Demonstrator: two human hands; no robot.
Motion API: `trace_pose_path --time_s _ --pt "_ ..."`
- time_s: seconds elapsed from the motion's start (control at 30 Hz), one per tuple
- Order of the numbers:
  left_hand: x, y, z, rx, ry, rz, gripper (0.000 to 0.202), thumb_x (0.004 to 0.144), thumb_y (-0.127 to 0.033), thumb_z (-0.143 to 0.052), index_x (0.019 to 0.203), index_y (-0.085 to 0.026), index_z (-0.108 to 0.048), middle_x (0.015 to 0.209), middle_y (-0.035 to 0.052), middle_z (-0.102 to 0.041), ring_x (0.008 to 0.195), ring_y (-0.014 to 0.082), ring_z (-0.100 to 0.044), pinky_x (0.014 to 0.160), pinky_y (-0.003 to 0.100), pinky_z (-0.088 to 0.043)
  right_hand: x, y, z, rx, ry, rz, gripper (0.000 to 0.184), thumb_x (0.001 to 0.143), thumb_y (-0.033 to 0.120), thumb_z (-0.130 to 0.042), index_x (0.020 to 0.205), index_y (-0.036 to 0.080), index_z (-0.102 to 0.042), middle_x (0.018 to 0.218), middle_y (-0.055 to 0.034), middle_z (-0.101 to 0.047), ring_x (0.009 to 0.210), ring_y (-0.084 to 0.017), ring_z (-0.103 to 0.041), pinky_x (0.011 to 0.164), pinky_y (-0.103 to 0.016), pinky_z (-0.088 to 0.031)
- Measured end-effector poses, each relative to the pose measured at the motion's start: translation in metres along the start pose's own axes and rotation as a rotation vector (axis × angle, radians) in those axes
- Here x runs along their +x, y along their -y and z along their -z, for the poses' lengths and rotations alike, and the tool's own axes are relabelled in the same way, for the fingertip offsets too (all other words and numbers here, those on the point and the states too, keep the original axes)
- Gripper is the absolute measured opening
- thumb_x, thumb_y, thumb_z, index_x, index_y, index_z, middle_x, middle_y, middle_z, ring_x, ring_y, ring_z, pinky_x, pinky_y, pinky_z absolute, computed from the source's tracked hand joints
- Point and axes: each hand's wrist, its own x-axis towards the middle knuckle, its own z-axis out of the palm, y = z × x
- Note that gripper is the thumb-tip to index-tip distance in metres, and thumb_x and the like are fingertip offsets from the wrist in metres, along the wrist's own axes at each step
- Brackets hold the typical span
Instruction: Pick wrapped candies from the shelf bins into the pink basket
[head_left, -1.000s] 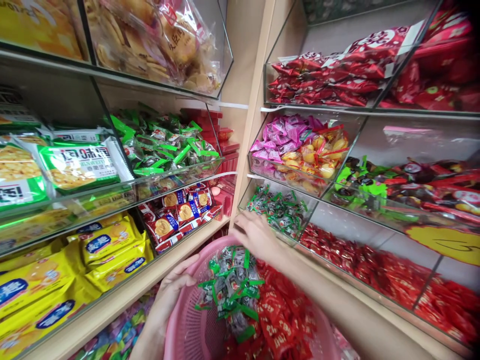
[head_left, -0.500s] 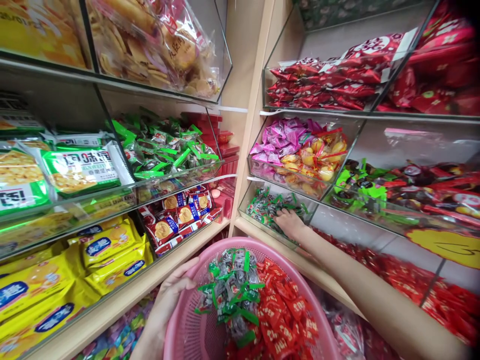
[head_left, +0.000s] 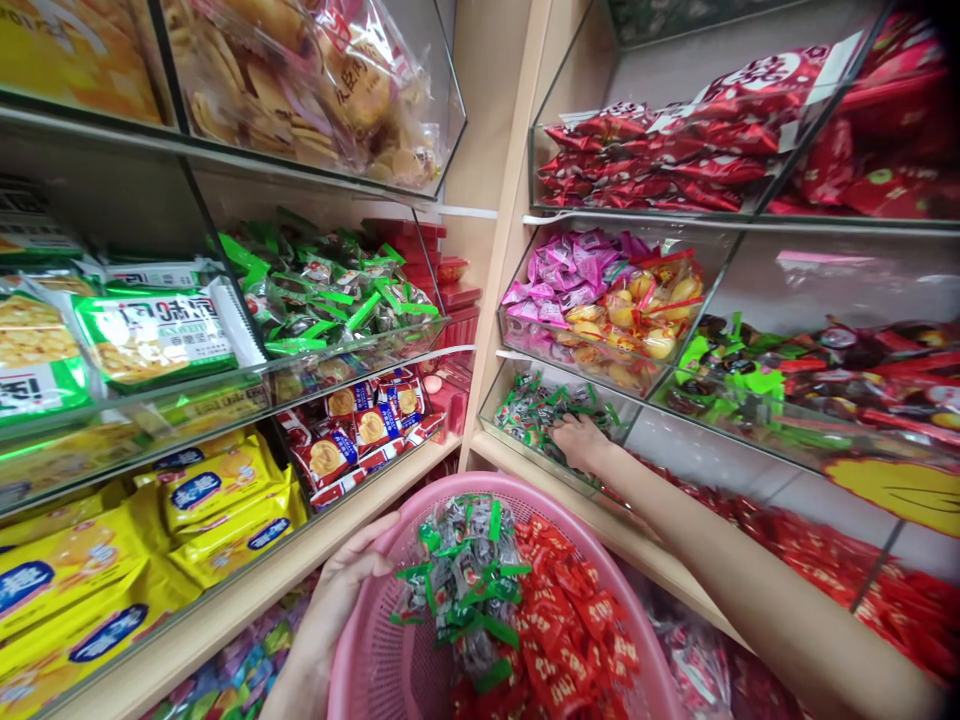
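A pink plastic basket (head_left: 351,650) is held at its left rim by my left hand (head_left: 346,572), fingers over the edge. Inside it lie candies in clear-and-green wrappers (head_left: 469,570) on the left and red-wrapped candies (head_left: 574,640) on the right. My right hand (head_left: 579,442) reaches into the low clear bin (head_left: 499,440) at the corner, its fingers curled down on matching green-and-clear wrapped candies (head_left: 529,405). Its fingertips are partly hidden among them.
Shelves with clear bins meet at a wooden corner post (head_left: 487,230). Yellow biscuit packs (head_left: 97,580) and red-and-blue packs (head_left: 367,430) sit at left. Purple-wrapped sweets (head_left: 566,270) lie above my right hand. A yellow price tag (head_left: 900,492) hangs at right.
The view has shifted slightly. Both hands keep nearly the same places, the left on the basket rim and the right in the candy bin.
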Motion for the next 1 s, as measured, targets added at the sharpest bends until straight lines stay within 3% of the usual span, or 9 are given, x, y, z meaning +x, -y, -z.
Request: trace_pose_path --time_s 0.1,0.23,0.43,0.57,0.7,0.8,0.87,1.0 --pt "0.0 0.0 0.0 -0.008 -0.003 -0.006 0.054 0.052 -0.01 -0.059 0.104 -0.023 -0.065 0.079 -0.0035 -0.066 0.069 0.0102 -0.056 0.071 0.019 -0.041 0.001 -0.001 -0.004 0.0 0.001 0.007 0.051 0.067 -0.003 -0.047 0.115 0.015 -0.051 0.107 -0.0122 -0.061 0.109 -0.026 -0.044 0.085 -0.039 -0.032" --pt "0.0 0.0 0.001 0.034 0.018 -0.014 0.052 0.054 -0.012 -0.059 0.105 -0.019 -0.065 0.067 -0.0028 -0.065 0.059 0.0103 -0.054 0.066 0.021 -0.042 -0.002 -0.002 -0.001 0.011 -0.028 0.004 0.049 0.067 -0.004 -0.046 0.111 0.016 -0.052 0.106 -0.0119 -0.061 0.108 -0.026 -0.045 0.084 -0.039 -0.031" --pt "0.001 -0.001 0.002 0.062 0.006 -0.046 0.056 0.053 -0.012 -0.059 0.109 -0.019 -0.062 0.087 0.0016 -0.068 0.081 0.0188 -0.06 0.075 0.027 -0.043 -0.013 -0.01 0.022 0.065 -0.109 0.012 0.048 0.067 0.009 -0.054 0.114 0.016 -0.049 0.113 -0.0123 -0.056 0.108 -0.027 -0.044 0.084 -0.04 -0.033" --pt "0.002 -0.001 0.001 0.079 -0.009 -0.064 0.058 0.053 -0.012 -0.059 0.111 -0.017 -0.061 0.087 0.0043 -0.068 0.081 0.0225 -0.06 0.076 0.032 -0.043 -0.031 -0.008 0.039 0.242 -0.237 0.056 0.051 0.072 0.018 -0.053 0.121 0.019 -0.043 0.115 -0.0101 -0.054 0.103 -0.026 -0.045 0.08 -0.037 -0.035" --pt "0.003 -0.001 0.002 0.086 -0.001 -0.063 0.06 0.054 -0.012 -0.059 0.114 -0.017 -0.059 0.082 0.0031 -0.068 0.076 0.0206 -0.06 0.076 0.031 -0.043 -0.057 0.014 0.055 0.568 -0.372 0.171 0.057 0.073 0.023 -0.055 0.127 0.02 -0.036 0.107 -0.0079 -0.056 0.099 -0.022 -0.048 0.082 -0.036 -0.035" --pt "0.004 0.0 0.003 0.064 0.019 -0.049 0.061 0.056 -0.011 -0.058 0.116 -0.021 -0.057 0.091 0.0015 -0.067 0.079 0.0183 -0.06 0.078 0.028 -0.042 -0.076 0.043 0.068 0.736 -0.4 0.347 0.056 0.074 0.022 -0.055 0.126 0.023 -0.035 0.11 -0.0065 -0.055 0.103 -0.021 -0.047 0.088 -0.038 -0.033" --pt "0.004 0.001 0.004 0.066 0.025 -0.042 0.06 0.057 -0.011 -0.058 0.116 -0.021 -0.058 0.094 0.0017 -0.067 0.08 0.0188 -0.06 0.079 0.029 -0.042 -0.084 0.063 0.075 0.785 -0.38 0.473 0.05 0.075 0.019 -0.054 0.122 0.024 -0.04 0.113 -0.0055 -0.053 0.105 -0.021 -0.045 0.091 -0.038 -0.031" --pt "0.005 0.003 0.006 0.068 -0.001 -0.066 0.062 0.055 -0.011 -0.06 0.117 -0.018 -0.057 0.077 0.0002 -0.067 0.072 0.0167 -0.059 0.077 0.027 -0.041 -0.084 0.093 0.075 0.973 -0.263 0.598 0.044 0.071 0.014 -0.055 0.114 0.021 -0.046 0.104 -0.0039 -0.055 0.098 -0.018 -0.049 0.087 -0.033 -0.037"
